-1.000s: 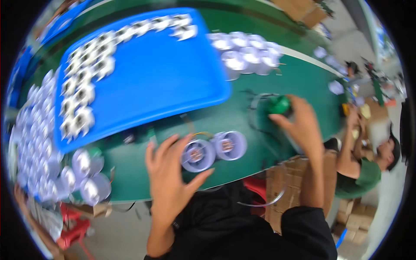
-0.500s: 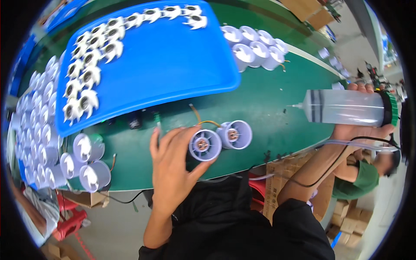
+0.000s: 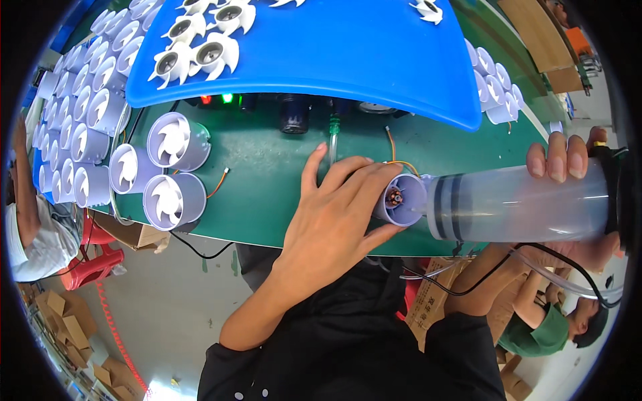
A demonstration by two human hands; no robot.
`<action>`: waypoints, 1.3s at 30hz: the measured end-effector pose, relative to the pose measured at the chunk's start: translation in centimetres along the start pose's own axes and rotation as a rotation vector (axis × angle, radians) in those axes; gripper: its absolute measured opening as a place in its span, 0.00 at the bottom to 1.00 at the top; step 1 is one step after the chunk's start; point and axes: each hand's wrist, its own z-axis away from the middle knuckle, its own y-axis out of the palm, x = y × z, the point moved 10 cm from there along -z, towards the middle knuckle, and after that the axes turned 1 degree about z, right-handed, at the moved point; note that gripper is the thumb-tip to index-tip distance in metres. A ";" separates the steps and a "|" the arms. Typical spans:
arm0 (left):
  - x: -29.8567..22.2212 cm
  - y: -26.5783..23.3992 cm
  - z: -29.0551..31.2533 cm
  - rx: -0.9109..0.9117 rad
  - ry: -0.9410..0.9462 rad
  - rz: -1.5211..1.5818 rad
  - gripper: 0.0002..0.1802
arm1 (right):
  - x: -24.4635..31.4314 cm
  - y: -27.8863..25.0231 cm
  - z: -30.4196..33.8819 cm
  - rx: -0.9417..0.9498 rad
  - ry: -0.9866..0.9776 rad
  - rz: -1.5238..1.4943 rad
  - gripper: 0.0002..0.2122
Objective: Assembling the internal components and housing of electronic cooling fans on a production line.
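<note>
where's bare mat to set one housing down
Bare green mat lies between the finished fan housings and the left hand. The left edge is packed with housings; the blue tray covers the back.

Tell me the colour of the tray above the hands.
Bright blue tray, clearest in the head view.

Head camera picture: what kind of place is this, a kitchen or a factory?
Most likely a small factory assembly bench. Rows of identical white fan housings sit by a blue tray of impellers, and the right hand aims a big dispensing syringe at one housing.
</note>
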 end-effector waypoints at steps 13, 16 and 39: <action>-0.4 0.1 0.0 0.021 0.049 -0.016 0.33 | -1.7 1.6 -0.8 0.095 0.047 0.071 0.42; -0.3 -0.1 0.0 -0.018 0.017 0.001 0.34 | -3.2 -4.7 -1.8 0.358 0.193 -0.033 0.31; 0.0 0.0 -0.1 -0.013 0.001 0.004 0.33 | -2.4 -1.9 1.7 -0.307 0.234 0.049 0.43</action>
